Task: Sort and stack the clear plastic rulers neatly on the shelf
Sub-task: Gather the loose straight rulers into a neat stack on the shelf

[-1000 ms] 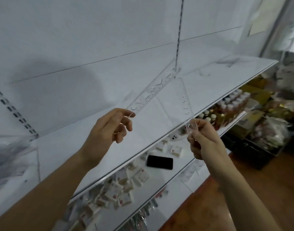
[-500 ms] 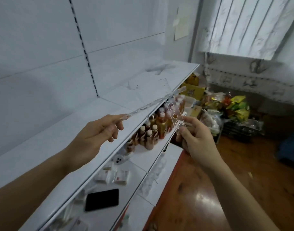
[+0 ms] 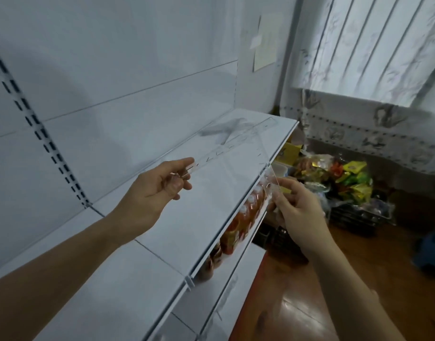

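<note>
My left hand [image 3: 159, 190] pinches the near end of a long clear plastic ruler [image 3: 236, 141], which slants up and away over the white shelf [image 3: 162, 237] toward its far right corner. My right hand [image 3: 295, 207], just off the shelf's front edge, pinches the near end of a second clear ruler [image 3: 267, 156]; it rises toward the far end of the first. Both rulers hang in the air above the shelf board. They are see-through and hard to trace.
A lower shelf holds a row of red bottles [image 3: 246, 217]. Bags of colourful snack packets [image 3: 344, 178] and dark crates sit on the wooden floor [image 3: 297, 303] at right. A curtained window [image 3: 374, 45] fills the upper right; a slotted upright [image 3: 39, 131] runs down the back panel.
My view has swung right along the shelf, and both hands moved right with the rulers. The phone and small boxes on the lower shelf have left the view.
</note>
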Motion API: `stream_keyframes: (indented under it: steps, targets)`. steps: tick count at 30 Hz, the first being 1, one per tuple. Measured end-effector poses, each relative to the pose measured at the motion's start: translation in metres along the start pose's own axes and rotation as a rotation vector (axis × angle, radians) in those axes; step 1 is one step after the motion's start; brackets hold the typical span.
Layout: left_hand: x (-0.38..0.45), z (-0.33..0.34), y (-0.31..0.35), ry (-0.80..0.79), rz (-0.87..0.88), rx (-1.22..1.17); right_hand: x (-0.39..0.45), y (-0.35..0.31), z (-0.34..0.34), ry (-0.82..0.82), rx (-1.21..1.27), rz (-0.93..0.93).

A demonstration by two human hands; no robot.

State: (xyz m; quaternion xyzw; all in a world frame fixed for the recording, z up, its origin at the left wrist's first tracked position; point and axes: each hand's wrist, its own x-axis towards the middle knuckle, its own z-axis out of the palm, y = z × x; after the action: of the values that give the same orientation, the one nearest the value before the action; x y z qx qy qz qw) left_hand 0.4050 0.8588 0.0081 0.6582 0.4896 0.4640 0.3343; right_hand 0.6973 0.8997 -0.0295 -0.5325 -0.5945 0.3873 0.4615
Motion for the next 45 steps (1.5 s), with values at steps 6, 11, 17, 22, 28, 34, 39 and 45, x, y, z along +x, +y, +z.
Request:
stream_keyframes:
  steps: [6, 11, 17, 22, 28, 34, 39, 45]
  targets:
    - [0.046, 0.001, -0.022, 0.032, -0.033, 0.028, 0.094, 0.021, -0.001, 0.016, -0.109, -0.042]
    - [0.083, 0.011, -0.041, 0.140, -0.080, 0.075, 0.201, 0.021, 0.003, -0.098, -0.184, -0.043]
    - [0.131, 0.038, -0.060, 0.302, -0.159, 0.146, 0.301, 0.038, 0.014, -0.310, -0.308, -0.070]
    - [0.170, 0.069, -0.072, 0.442, -0.248, 0.257, 0.346, 0.053, 0.009, -0.492, -0.393, -0.142]
    - [0.217, 0.108, -0.087, 0.520, -0.241, 0.548, 0.377, 0.066, -0.001, -0.342, -0.449, -0.313]
    - [0.260, 0.123, -0.100, 0.524, -0.287, 0.841, 0.375, 0.076, -0.006, -0.365, -0.405, -0.360]
    - [0.258, 0.127, -0.103, 0.462, -0.366, 0.797, 0.371, 0.075, -0.008, -0.391, -0.416, -0.385]
    - [0.213, 0.116, -0.081, 0.460, -0.431, 0.865, 0.353, 0.047, 0.007, -0.491, -0.497, -0.545]
